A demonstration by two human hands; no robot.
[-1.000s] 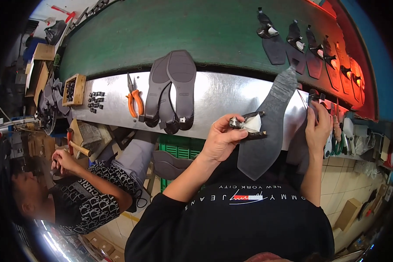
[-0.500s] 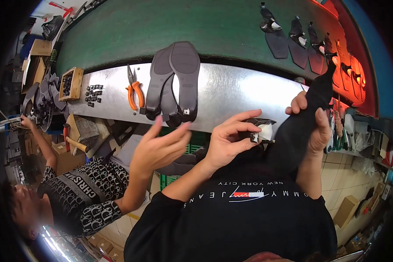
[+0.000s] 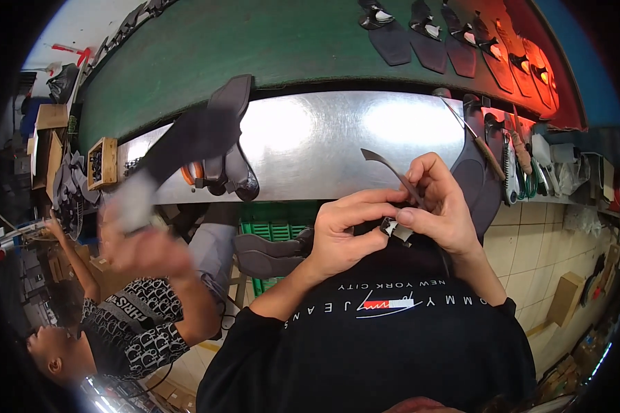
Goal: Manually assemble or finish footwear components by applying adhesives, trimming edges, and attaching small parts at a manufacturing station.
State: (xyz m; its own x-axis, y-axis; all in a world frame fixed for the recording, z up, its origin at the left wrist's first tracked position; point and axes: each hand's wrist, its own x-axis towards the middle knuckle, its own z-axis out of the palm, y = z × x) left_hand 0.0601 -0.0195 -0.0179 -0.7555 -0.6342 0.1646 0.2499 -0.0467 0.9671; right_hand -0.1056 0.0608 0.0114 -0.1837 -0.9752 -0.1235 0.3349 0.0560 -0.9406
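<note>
My left hand [image 3: 348, 230] pinches a small black-and-white piece [image 3: 396, 229] in front of my chest. Close against it, my right hand [image 3: 439, 206] is closed around a thin dark curved strip [image 3: 386, 161], whose free end points up and left. The right thumb presses near the small piece; how strip and piece meet is hidden by the fingers. Beyond my right wrist a dark sole [image 3: 472, 180] sticks out past the metal bench edge. At left, a co-worker's hand [image 3: 148, 244], smeared by motion, is at the near end of a blurred dark sole [image 3: 189, 144].
Several dark soles [image 3: 240, 175] and orange-handled pliers [image 3: 188, 173] lie on the metal bench [image 3: 310, 141]. Along the green belt [image 3: 303, 45] stand sandals [image 3: 393, 43], some under red light. An awl [image 3: 486, 153] and other tools are at right. Green crates [image 3: 282, 230] stand below.
My hands have come together; the right, which held up a large black sole, now grips the strip. The co-worker's hand has swung left, now with a sole. The view has shifted right.
</note>
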